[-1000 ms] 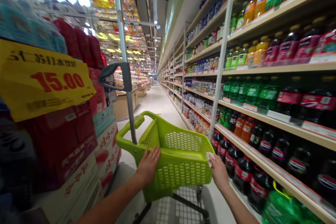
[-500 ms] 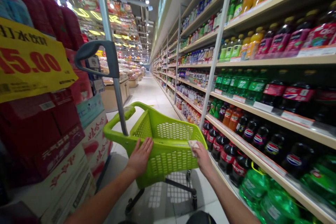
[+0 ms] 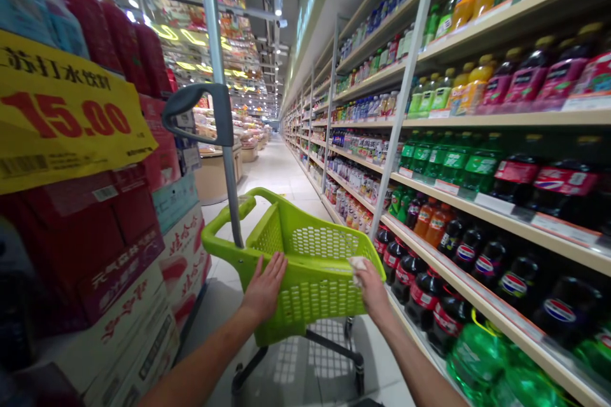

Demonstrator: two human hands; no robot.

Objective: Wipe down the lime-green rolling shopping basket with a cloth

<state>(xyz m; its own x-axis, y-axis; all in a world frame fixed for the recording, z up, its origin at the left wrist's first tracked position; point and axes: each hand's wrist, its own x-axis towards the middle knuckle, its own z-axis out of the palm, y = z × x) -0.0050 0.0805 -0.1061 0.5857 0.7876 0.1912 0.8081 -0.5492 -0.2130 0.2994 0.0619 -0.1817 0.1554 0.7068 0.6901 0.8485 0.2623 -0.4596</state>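
A lime-green shopping cart [image 3: 312,296] with slotted plastic sides stands crosswise in front of me on dark legs with casters. My left hand [image 3: 265,289] lies against its near side wall, fingers stretched out over the top rim. At the right end of the same rim, my right hand [image 3: 373,285] is closed around a crumpled white cloth or tissue [image 3: 356,263], pressing it on the edge. A grey metal pole [image 3: 222,63] with a dark grey loop handle [image 3: 222,114] rises at the cart's left end.
Shelves of bottled drinks [image 3: 443,162] line the right side, close to the cart. Stacked drink cartons [image 3: 128,324] and a yellow price sign [image 3: 71,111] crowd the left. A pale tiled aisle [image 3: 272,165] runs ahead past display counters [image 3: 217,172].
The cart, shelves and cartons sit slightly farther right and lower in view. Both hands keep their places on the cart, with the white cloth still in my right hand.
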